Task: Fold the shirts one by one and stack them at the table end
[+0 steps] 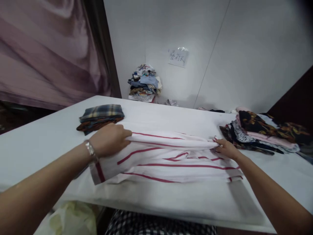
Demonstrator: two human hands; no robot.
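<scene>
A white shirt with red stripes point(181, 166) lies spread across the white table in front of me. My left hand point(110, 140), with a silvery band at the wrist, is closed on the shirt's far left edge. At the far right edge, my right hand point(226, 148) pinches the cloth between thumb and fingers. Between the two hands the far edge is pulled into a taut, slightly lifted band. Nearer to me the cloth lies in loose folds, and a sleeve end with a red stripe sticks out at the lower left.
Folded plaid clothes point(102, 112) sit at the left on the white table point(44, 137). A stack of folded garments point(264, 130) lies at the right. Behind the table rises a clothes pile point(145, 81), below a handwritten sign point(178, 57) on the wall. A pale plastic bag point(73, 218) is below the front edge.
</scene>
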